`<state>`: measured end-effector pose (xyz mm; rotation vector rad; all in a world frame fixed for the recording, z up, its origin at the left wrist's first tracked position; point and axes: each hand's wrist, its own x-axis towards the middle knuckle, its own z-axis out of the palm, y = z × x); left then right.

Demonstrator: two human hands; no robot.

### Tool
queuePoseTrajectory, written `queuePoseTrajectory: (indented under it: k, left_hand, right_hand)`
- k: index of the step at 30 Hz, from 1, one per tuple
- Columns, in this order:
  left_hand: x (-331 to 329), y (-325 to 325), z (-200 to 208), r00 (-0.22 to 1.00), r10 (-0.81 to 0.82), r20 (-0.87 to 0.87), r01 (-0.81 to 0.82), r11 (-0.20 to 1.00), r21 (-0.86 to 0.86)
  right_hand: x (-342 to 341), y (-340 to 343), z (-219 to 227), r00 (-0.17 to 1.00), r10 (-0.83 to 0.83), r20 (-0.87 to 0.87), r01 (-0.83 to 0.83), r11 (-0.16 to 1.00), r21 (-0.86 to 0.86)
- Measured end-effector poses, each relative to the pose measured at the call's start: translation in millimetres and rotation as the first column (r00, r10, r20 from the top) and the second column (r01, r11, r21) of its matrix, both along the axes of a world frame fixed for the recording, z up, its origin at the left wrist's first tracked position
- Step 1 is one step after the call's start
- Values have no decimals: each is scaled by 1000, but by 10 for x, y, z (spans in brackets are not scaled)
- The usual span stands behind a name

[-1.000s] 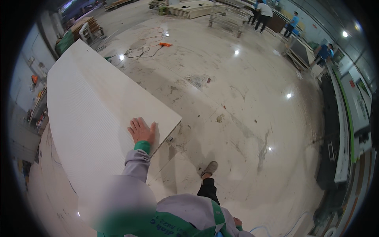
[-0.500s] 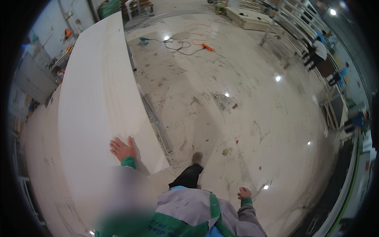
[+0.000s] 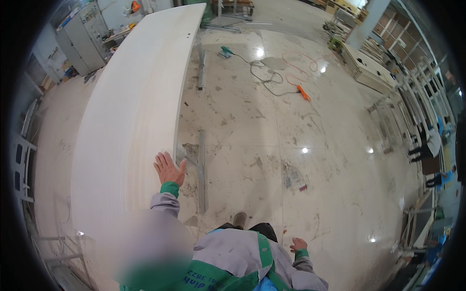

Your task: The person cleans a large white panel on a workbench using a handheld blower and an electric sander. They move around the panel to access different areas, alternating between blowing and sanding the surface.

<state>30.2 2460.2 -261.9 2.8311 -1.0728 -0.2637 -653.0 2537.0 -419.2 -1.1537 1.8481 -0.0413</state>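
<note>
A long pale panel (image 3: pixel 138 92) with fine grooves along its left part runs away from me on the left. My left hand (image 3: pixel 169 169) lies on its right border, fingers spread and palm down, holding nothing. Under that edge, a grey metal support stand (image 3: pixel 201 169) shows beside the panel. My right hand (image 3: pixel 299 245) hangs at my right side above the floor, away from the panel. Its fingers are loosely bent and apart, with nothing visible in them. A blurred patch covers the panel's near end and part of my left arm.
A green power tool (image 3: pixel 226 51) with a dark cable lies on the dusty floor, near an orange tool (image 3: pixel 303 92) and orange cord. Stacked boards (image 3: pixel 366 70) lie at the back right. People (image 3: pixel 427 145) stand by racks at the far right. A grey cabinet (image 3: pixel 82 41) stands back left.
My left hand has moved forward along the panel to its right edge. My view has turned left, so the floor tools and boards appear farther right. The right hand still hangs at my side.
</note>
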Motion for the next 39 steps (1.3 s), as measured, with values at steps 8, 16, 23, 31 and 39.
queuePoseTrajectory:
  k: [8, 16, 23, 31, 39]
  left_hand:
    - [644, -1600, -142, 960, 276, 35, -276, 961, -12]
    - [806, -2131, -110, 861, 496, 117, -504, 862, 56]
    - [1152, -2591, -314, 594, 789, 158, -804, 573, 159]
    - [2457, -4132, -340, 424, 895, 136, -904, 409, 124]
    - [4394, -7723, -9, 873, 477, 102, -481, 877, 13]
  right_hand:
    - [242, -2062, -71, 993, 96, 72, -112, 953, 281]
    - [728, -5100, -335, 362, 906, -218, -792, 422, 441]
    - [2592, -8178, -267, 954, 282, 105, -280, 959, -35]
    - [4676, -10350, -336, 870, 489, 71, -489, 872, -15]
    - [5604, -11896, 53, 911, 411, 22, -410, 904, 120]
